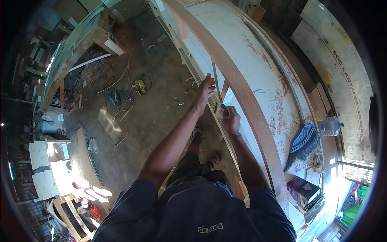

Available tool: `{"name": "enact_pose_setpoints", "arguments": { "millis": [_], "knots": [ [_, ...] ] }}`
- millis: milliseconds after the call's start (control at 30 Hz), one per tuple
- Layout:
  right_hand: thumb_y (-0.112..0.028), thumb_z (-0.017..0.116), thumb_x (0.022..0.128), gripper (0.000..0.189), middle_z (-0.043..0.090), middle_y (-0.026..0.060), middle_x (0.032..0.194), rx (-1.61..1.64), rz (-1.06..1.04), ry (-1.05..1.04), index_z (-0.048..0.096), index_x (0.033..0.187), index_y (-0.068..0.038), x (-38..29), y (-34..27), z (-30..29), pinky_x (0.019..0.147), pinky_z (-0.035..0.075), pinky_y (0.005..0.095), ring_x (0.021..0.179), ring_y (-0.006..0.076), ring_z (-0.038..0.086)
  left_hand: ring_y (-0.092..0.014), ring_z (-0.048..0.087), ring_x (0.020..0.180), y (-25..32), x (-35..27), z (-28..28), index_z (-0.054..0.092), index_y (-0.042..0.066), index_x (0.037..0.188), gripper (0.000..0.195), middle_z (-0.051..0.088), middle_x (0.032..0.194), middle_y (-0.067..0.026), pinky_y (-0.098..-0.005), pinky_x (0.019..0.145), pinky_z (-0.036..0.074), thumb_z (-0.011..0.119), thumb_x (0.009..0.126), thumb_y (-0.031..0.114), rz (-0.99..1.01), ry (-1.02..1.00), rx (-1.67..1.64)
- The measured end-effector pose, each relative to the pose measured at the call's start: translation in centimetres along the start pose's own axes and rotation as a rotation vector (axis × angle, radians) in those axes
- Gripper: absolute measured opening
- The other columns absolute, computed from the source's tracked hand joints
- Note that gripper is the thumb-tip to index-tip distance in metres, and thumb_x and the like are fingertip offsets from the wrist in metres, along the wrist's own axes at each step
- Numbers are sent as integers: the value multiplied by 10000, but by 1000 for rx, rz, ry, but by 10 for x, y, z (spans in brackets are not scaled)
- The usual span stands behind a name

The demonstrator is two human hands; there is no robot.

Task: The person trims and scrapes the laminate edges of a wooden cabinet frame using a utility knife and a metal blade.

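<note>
My right hand (231, 119) is closed on the dark handle of a thin tool (216, 81), whose long narrow shaft points away from me beside a curved wooden rail (242, 81). What kind of tool it is, I cannot tell. Just left of the shaft, my left hand (207, 87) has its fingers apart and seems to hold nothing. Both hands are over the long pale edge piece (193, 68) of a large white panelled frame. Below my left fingers, a small bar-like piece (216, 108) sits against that edge.
A blue-bristled brush (302, 145), a plastic bottle (329, 126) and a dark box (303, 190) are on the right. On the floor at left are a yellow-green power tool (140, 86), a blue power tool (114, 98) and loose cords. A workbench (81, 45) stands at the upper left.
</note>
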State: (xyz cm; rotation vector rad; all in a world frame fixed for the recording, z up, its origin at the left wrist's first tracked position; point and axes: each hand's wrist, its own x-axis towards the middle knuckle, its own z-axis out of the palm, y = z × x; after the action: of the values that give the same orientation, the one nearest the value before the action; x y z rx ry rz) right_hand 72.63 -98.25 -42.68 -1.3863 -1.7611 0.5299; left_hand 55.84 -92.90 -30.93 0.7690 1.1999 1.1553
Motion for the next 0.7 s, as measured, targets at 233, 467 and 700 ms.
{"name": "enact_pose_setpoints", "arguments": {
  "millis": [233, 467, 700],
  "knots": [
    [15, 608, 861, 121, 657, 179, 865, 19, -29, 33, 628, 974, -24, -13, -11, -24, 645, 513, 463, 770, 417, 649, -208, 581, 1056, -60, 19, -24, 526, 35, 1305, 667, 583, 1144, -101, -386, 964, 473, 552, 945, 596, -32, 87, -79],
    [14, 625, 859, 102, 655, 186, 838, 1, 55, -133, 633, 957, -11, -36, -52, -70, 606, 506, 412, 721, 383, 662, -258, 654, 839, -191, 41, -54, 649, 2, 1012, 337, 684, 932, -137, -372, 804, 523, 770, 775, 210, 48, 44, 496],
    [28, 642, 843, 115, 651, 193, 848, -140, 161, -218, 618, 948, -13, -25, -81, -88, 604, 511, 419, 722, 402, 654, -132, 684, 751, -186, 61, -52, 673, 59, 934, 163, 713, 858, -51, -284, 684, 564, 783, 851, 147, -268, -123, 107]
  ]
}}
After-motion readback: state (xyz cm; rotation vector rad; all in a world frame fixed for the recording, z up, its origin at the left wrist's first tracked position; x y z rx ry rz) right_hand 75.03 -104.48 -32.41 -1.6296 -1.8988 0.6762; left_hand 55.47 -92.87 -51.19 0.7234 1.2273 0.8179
